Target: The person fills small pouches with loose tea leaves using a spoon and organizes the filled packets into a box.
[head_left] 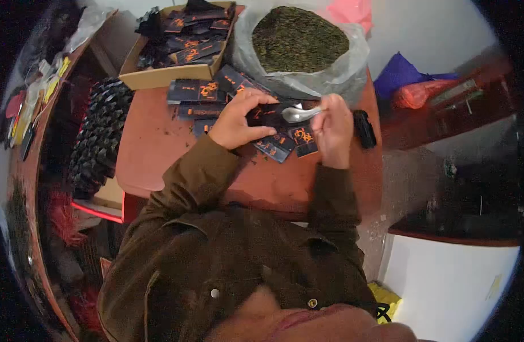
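Brown jacket (256,239) | forearms (205,168) reaching forward | left hand (239,119) clamped on black pouch (261,117) | right hand (334,128) pinching spoon (296,115)

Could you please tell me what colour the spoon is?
The spoon is silver; the head view shows it best.

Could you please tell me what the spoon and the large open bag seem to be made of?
Spoon: probably polished metal, given its silvery colour and bright highlights. Large open bag: likely thin plastic with a cloudy sheen, judging by its translucent, creased sides.
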